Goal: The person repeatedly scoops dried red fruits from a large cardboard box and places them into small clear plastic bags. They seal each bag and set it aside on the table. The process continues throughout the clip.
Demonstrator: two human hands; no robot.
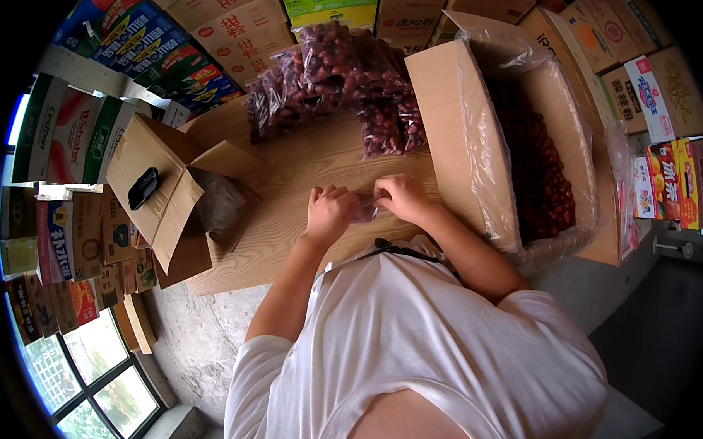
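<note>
Both my hands are close together over the wooden tabletop (303, 163), near its front edge. Between them is a clear plastic bag (364, 207); my left hand (331, 210) is closed on its left side, and my right hand (402, 195) pinches its right side. What the bag holds, if anything, is hard to tell. Beyond my hands, several filled clear bags of red dates (334, 63) are piled at the back of the table. To the right stands a large open cardboard box (462, 140) with a plastic liner, holding loose red dates (535, 172).
At the left of the table an open cardboard box (153, 186) holds clear plastic (218, 201), with a black object (144, 188) on its outer side. Stacked printed cartons (240, 32) stand behind the table, and more cartons are at both sides.
</note>
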